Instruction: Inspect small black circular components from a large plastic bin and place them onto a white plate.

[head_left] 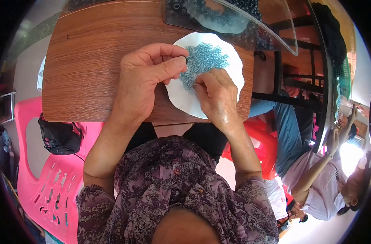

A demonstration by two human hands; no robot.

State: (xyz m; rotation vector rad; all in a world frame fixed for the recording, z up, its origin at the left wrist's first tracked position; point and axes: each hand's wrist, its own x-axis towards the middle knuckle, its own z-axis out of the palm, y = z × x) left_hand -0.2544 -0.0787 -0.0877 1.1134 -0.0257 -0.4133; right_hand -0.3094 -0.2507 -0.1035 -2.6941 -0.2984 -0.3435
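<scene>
Fingers first: your left hand [146, 79] is pinched narrow, thumb against forefinger, with a tiny dark bead [187, 61] peeking out at the tip — looks like you're holding it up clear of the pile so it doesn't get lost back in. Your right hand [216, 95] is curled down on the white paper plate [185, 101], fingertips buried at the edge of the blue beads [203, 61]. I can't tell if it has actually got hold of anything, maybe a needle or thread, it's too small to see.

Bead heap sits at about 12 o'clock from your right hand, piled toward the far half of the plate, which keeps the near half bare for your hands to rest on. Seems a sensible way to stop the little things rolling off.

Plate is on a small wood-grain table [87, 61], right at the near edge. At 1 o'clock there's a clear plastic lid or tray [234, 24] with darker beads under it. Pink plastic chair [51, 179] at 8 o'clock with a black bag [61, 136] on it, and another person [315, 179] sits off at 4 o'clock beside a red stool [258, 142].
</scene>
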